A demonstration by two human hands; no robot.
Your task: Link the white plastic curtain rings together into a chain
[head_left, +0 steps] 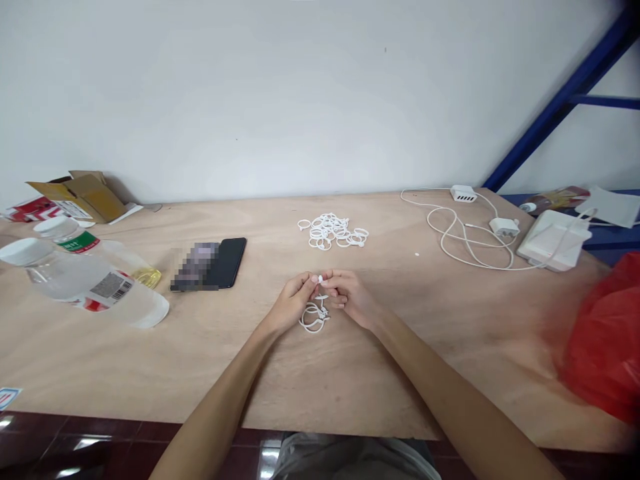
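My left hand [295, 297] and my right hand [350, 293] meet above the middle of the wooden table. Both are closed, with thumbs and fingertips pinching a small white plastic piece [321, 280] between them. It resembles part of a white plastic ring, but the fingers hide most of it. Just beneath the fingertips, a few white plastic rings [313, 329] lie together on the wood; whether they are linked to the held piece I cannot tell. Farther back is a loose pile of similar white rings [327, 230].
The wooden table [320, 393] carries a dark phone [227, 263], large plastic bottles [145, 307] and a cardboard box [95, 197] on the left. White cables [450, 257], chargers [463, 194] and a red plastic bag [607, 347] occupy the right. A wall [310, 100] stands behind.
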